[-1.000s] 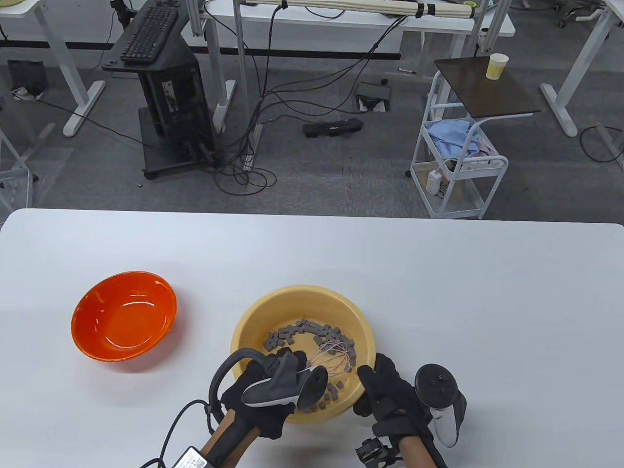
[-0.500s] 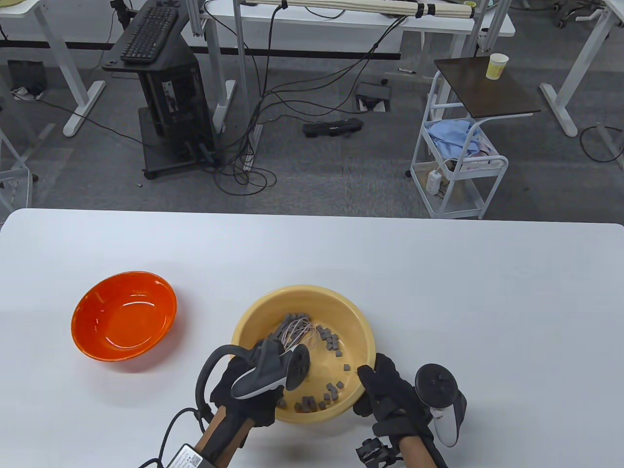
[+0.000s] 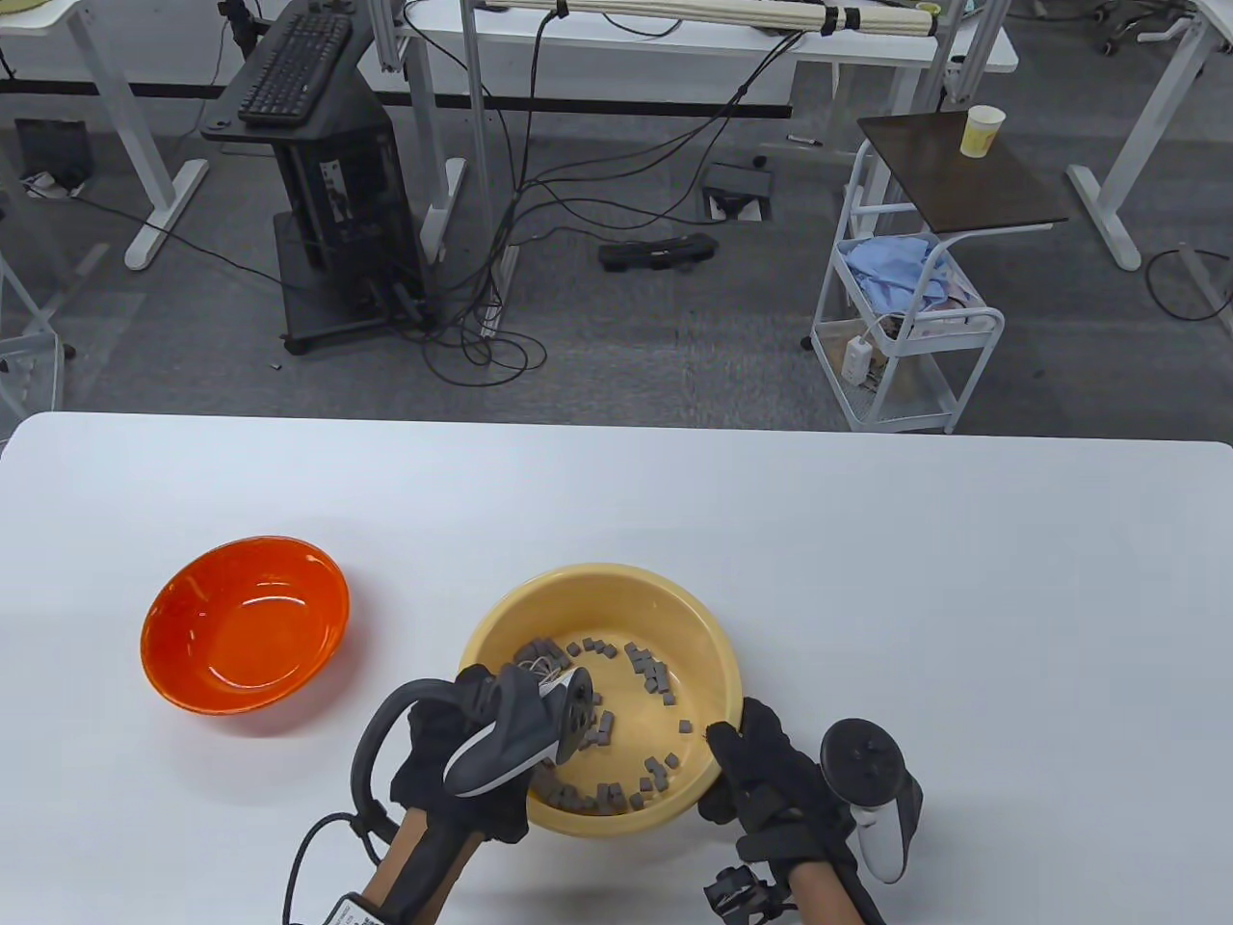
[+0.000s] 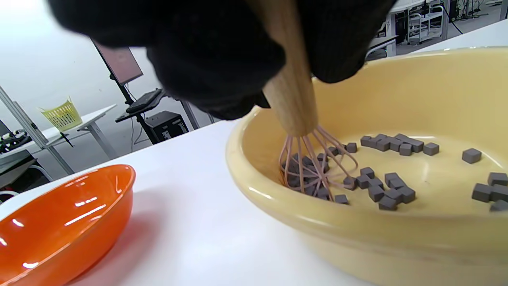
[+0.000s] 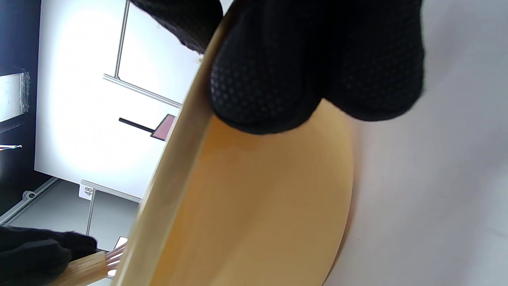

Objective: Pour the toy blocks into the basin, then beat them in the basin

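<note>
A yellow basin [image 3: 616, 584] stands on the white table, with several small grey toy blocks [image 3: 647, 667] scattered over its bottom. My left hand [image 3: 462, 732] grips the wooden handle of a whisk [image 4: 291, 95]; its pink wires [image 4: 313, 167] sit among the blocks [image 4: 391, 190] at the basin's left inner wall [image 4: 262, 135]. My right hand [image 3: 761, 761] holds the basin's near right rim [image 5: 174, 159], fingers curled over the edge. In the table view the left hand's tracker hides most of the whisk.
An orange bowl [image 3: 246, 626] with nothing in it stands to the left of the basin, also seen in the left wrist view [image 4: 59, 222]. The white table [image 3: 867, 578] stretches far and right. A cable [image 3: 318, 848] trails from my left wrist.
My left hand has swept the whisk from the basin's near middle round to its left wall, and the blocks have been pushed about. The right hand has stayed on the rim.
</note>
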{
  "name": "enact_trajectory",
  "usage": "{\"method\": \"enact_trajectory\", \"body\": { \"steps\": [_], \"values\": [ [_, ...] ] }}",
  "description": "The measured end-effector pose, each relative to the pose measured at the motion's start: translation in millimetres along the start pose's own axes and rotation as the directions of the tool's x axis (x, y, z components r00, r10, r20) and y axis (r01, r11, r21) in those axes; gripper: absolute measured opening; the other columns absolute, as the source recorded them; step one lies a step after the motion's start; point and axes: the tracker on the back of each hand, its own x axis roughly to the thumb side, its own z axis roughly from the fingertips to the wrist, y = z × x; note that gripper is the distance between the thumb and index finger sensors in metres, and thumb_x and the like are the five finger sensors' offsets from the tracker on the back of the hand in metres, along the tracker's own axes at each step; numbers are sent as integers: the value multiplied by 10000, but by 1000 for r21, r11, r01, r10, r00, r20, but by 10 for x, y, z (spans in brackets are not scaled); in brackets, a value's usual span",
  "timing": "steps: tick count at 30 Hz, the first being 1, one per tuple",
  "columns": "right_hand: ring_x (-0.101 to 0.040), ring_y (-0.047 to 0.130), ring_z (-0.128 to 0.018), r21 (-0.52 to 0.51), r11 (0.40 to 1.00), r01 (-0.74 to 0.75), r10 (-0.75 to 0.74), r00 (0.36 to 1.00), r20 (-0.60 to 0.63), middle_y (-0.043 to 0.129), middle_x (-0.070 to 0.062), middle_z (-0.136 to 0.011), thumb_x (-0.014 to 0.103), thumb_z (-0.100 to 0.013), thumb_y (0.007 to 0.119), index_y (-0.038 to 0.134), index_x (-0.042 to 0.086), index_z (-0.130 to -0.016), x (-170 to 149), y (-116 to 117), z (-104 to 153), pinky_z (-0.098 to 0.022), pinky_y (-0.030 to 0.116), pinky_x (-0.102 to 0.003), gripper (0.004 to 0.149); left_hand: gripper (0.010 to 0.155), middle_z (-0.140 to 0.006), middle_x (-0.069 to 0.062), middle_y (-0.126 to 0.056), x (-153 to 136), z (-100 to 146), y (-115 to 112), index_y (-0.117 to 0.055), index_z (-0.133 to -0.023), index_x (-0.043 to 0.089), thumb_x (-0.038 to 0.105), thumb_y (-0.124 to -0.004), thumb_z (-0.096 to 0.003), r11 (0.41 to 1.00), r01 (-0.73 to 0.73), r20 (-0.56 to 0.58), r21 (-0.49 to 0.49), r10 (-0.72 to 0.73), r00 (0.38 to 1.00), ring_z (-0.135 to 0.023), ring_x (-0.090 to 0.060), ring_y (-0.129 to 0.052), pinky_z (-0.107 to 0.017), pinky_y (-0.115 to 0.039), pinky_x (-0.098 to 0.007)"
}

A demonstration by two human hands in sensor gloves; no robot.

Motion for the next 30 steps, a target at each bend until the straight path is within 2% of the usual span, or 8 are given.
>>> {"method": "enact_trajectory", "body": {
  "steps": [8, 13, 18, 30],
  "values": [
    [-249, 979, -380, -1, 1000, 0, 0, 1000, 0, 830, -274, -709, 240, -712, 650, 346, -203, -1065, 0, -1, 1, -408, 880, -502, 643, 423, -748, -176, -1031, -101, 72, 92, -997, -804, 140, 459, -788, -621, 999, -49, 32, 21, 48, 998, -299, -118, -1064, -236, -911, -319],
    [-251, 977, -381, -2, 1000, -1, 1, 1000, 0, 828, -273, -711, 242, -713, 648, 346, -201, -1066, 0, -1, 1, -408, 878, -504, 642, 425, -727, -167, -1036, -91, 79, 98, -1004, -783, 140, 463, -777, -625, 992, -125, 119, -5, 125, 985, -301, -117, -1065, -237, -912, -317],
    [-251, 977, -381, -2, 1000, -1, 1, 1000, 0, 828, -273, -711, 243, -713, 649, 347, -202, -1066, -1, -1, 1, -409, 876, -505, 643, 436, -733, -169, -1031, 4, 89, 91, -990, -802, 136, 465, -763, -630, 983, -179, 217, -44, 185, 959, -308, -116, -1065, -240, -911, -314],
    [-252, 975, -383, -2, 1000, 2, -2, 1000, 0, 828, -273, -712, 244, -713, 648, 346, -200, -1066, -1, 2, 2, -411, 874, -506, 642, 483, -812, -201, -994, 154, 86, 44, -928, -897, 105, 469, -754, -632, 966, -234, 337, -113, 259, 905, -347, -122, -1066, -263, -909, -310]
  ]
}}
